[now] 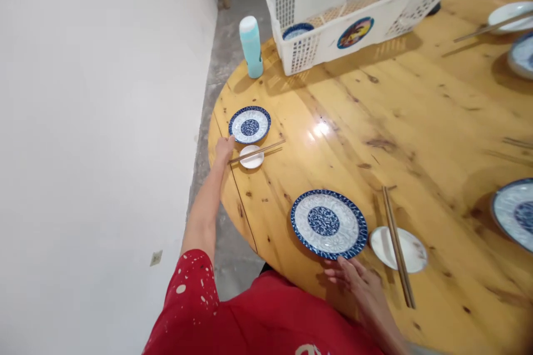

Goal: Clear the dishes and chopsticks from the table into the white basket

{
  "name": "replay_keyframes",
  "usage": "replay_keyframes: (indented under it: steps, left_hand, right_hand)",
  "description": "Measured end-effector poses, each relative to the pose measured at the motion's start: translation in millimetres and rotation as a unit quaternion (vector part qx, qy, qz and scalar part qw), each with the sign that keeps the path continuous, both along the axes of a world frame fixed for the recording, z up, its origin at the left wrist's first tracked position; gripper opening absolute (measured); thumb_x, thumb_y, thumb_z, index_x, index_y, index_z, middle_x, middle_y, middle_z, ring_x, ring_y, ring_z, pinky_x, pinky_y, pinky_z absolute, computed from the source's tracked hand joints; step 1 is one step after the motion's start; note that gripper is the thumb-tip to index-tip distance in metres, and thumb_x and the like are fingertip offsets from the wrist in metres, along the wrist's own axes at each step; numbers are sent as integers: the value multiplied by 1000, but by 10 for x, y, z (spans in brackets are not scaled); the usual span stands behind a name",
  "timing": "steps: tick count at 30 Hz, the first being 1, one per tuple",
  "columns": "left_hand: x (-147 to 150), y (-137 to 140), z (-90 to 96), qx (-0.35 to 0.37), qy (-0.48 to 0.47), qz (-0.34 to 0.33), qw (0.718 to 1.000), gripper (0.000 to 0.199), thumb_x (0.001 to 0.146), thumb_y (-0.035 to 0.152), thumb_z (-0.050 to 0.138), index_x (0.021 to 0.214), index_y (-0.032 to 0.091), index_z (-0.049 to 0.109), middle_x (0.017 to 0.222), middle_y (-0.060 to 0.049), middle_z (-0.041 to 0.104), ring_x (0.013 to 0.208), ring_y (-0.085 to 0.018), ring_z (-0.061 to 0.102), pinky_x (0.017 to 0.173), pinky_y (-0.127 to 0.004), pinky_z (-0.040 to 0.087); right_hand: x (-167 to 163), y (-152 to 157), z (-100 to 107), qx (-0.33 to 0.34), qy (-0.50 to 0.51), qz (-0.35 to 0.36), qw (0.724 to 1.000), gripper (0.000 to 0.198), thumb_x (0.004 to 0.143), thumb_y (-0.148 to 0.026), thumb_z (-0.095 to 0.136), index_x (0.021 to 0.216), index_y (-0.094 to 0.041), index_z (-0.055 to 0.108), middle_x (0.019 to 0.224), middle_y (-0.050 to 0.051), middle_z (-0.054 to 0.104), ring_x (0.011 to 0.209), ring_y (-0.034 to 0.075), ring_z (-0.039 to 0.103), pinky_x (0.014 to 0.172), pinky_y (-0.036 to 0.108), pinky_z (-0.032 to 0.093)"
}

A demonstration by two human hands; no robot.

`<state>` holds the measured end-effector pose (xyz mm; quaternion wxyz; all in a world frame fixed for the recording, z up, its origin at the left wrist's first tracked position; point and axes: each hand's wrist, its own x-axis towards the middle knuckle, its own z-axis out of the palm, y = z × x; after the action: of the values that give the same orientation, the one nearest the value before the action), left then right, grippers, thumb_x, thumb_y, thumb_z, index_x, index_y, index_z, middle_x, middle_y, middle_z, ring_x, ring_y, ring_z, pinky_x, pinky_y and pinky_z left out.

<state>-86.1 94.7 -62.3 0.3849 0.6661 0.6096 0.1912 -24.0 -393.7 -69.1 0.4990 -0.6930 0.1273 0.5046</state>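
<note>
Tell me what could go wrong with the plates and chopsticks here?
The left hand is at the rim of the far plate, close to the table's edge, so a push might knock it off. Beside it, chopsticks lie across a small white dish; a bump could roll them away. The right hand is at the nearer plate, which might slide if nudged.

single head-worn cam, facing forward and down past red shirt [258,321], close over tabletop [416,105], wall [95,122] filling left side, basket [325,49] up top
</note>
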Motion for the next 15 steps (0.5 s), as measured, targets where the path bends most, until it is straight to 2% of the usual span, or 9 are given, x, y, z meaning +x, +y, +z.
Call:
replay_keyframes:
  steps: [4,7,11,15]
  left_hand:
    - [227,226,-213,-81,-73,37,993,24,90,28,62,69,16,60,62,-5,63,60,-17,62,57,-25,45]
    - [344,269,-245,-97,-101,73,987,15,83,16,61,69,16,58,60,-2,61,55,-15,60,53,-24,45]
    - [385,236,-160,-75,-102,60,990,21,82,5,53,64,17,53,55,3,53,53,-11,53,50,-20,40]
    - [347,191,53,-35,-113,37,992,27,89,5,52,65,16,51,54,6,47,53,-7,46,51,-17,38]
  right_hand:
    - [-150,76,-142,-25,-21,-83,996,45,59,-61,76,82,-27,58,72,9,74,71,33,74,69,46,63]
    - [-185,124,-203,-13,-43,-117,992,44,61,-61,75,81,-28,54,70,8,73,71,34,74,71,50,64]
    - [-181,174,-200,-20,-58,-113,992,41,67,-61,74,79,-28,53,68,7,71,72,34,74,71,50,64]
    - [-161,215,-198,-11,-67,-115,991,45,66,-64,75,78,-26,54,70,8,70,73,33,74,64,44,63]
